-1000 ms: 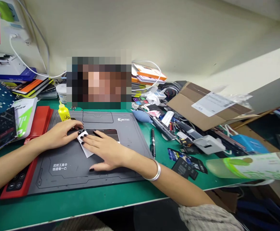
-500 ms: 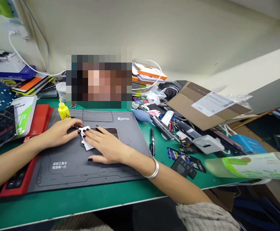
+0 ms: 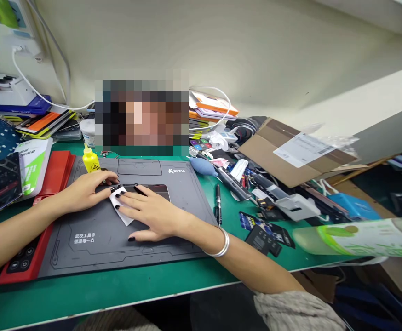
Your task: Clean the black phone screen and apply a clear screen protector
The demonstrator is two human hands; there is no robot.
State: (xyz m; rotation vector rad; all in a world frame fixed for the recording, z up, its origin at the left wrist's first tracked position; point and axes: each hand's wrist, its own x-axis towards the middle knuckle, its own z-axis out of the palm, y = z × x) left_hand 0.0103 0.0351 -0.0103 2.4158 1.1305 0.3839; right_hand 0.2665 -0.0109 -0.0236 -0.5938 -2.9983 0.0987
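A dark-screened smartphone point(image 3: 161, 189) lies on the grey work mat point(image 3: 118, 248), partly covered by my hands. At its left end, my left hand point(image 3: 88, 192) steadies it between the thumb and bent fingers. My right hand point(image 3: 156, 215) lies flat with fingers spread, pressing a white wipe point(image 3: 123, 215) against the phone. One corner of the wipe hangs over the phone's near edge. Just beyond my left hand stands a yellow dropper bottle point(image 3: 91, 160).
Right of the mat are a black pen point(image 3: 218, 204), a blue air blower point(image 3: 203, 166), phone batteries point(image 3: 259, 239) and a cardboard box point(image 3: 273, 147). A drink bottle point(image 3: 356, 236) lies at the right edge. Left are a red device point(image 3: 54, 170) and stacked packages. A blurred patch hides the back.
My right hand has shifted slightly nearer to me along with the wipe, which shows more on the left. My left hand stays at the phone's end.
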